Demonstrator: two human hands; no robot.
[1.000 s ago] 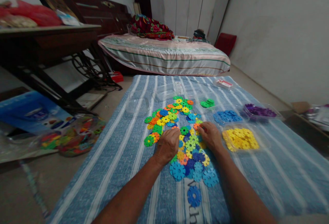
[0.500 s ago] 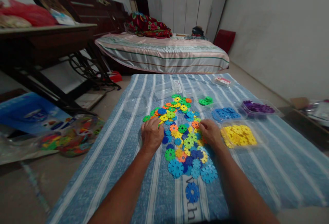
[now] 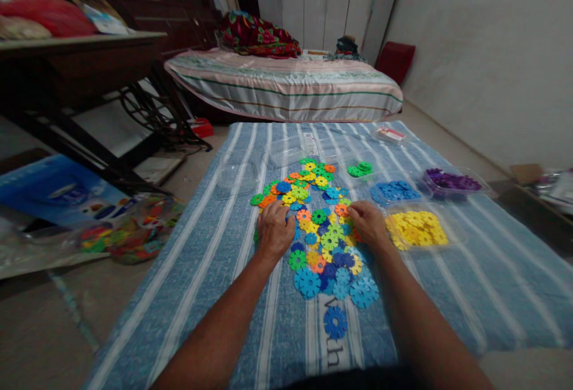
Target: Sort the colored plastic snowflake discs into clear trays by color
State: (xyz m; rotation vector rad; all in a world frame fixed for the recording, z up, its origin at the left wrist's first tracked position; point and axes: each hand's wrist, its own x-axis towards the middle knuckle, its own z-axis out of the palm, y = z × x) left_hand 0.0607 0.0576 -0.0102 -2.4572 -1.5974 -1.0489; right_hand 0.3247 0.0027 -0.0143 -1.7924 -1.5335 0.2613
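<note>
A loose spread of notched plastic discs (image 3: 330, 240) in orange, yellow, green and blue lies on a blue-and-white striped cloth (image 3: 215, 294). At its left edge my left hand (image 3: 275, 229) reaches down with bent fingers; a bit of green shows beside it. My right hand (image 3: 367, 223) is curled at the right edge, fingertips against the discs near an orange one. What either hand pinches, if anything, is hidden. One dark blue disc (image 3: 335, 322) lies apart, nearest to me.
Clear tubs to the right hold yellow discs (image 3: 416, 229), blue discs (image 3: 394, 190), purple discs (image 3: 452, 178) and green discs (image 3: 360, 169). Clear plastic containers (image 3: 239, 178) sit at the far left of the cloth. Beyond stands a bed (image 3: 286, 88); a sewing-machine table (image 3: 80, 40) is at left.
My left hand has shifted slightly right, over the left edge of the discs, and its thumb now shows. The right hand stays almost in place. The view has tilted a little.
</note>
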